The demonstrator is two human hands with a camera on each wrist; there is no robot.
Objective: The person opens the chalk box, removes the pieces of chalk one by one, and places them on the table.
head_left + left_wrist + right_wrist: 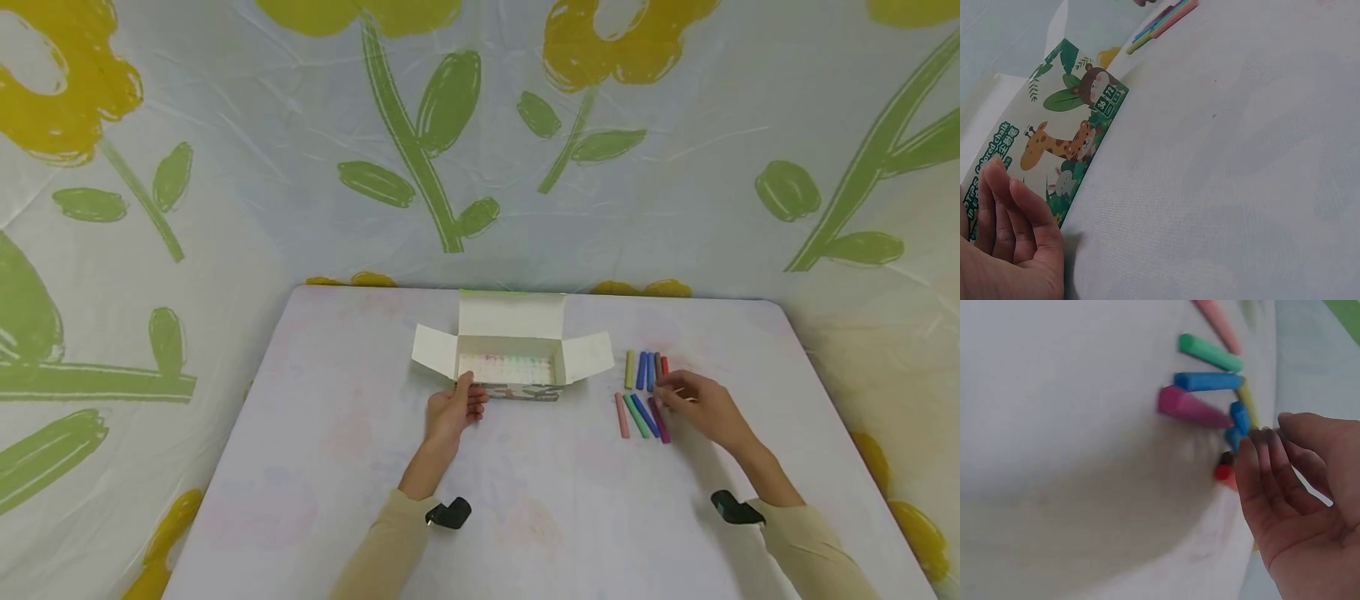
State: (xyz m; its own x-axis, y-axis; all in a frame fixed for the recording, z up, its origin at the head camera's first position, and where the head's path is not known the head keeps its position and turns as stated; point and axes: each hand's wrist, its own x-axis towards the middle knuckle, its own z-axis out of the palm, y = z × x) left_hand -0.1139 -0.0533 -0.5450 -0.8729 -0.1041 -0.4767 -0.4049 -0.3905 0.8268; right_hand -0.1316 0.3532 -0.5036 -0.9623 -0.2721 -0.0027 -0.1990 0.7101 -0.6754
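Observation:
An open chalk box (525,392) with a jungle-animal print stands toward the back of the table, its flaps spread. Inside lies a row of pale chalk sticks (506,367). My left hand (448,410) grips the box's front wall, thumb over the rim and fingers against the printed outside. Right of the box, coloured chalk sticks lie in two loose rows. My right hand (705,406) is over their right end, fingers loosely bent, fingertips close to the brown chalk (1227,458) and the red chalk (1225,474). No chalk shows between its fingers.
The back row also has a yellow chalk (629,369) and blue ones. In front lie a pink chalk (622,415), a green chalk (636,416), a blue chalk (645,415) and a magenta chalk (659,419). A flower-printed cloth (300,167) hangs behind the pale table (540,492).

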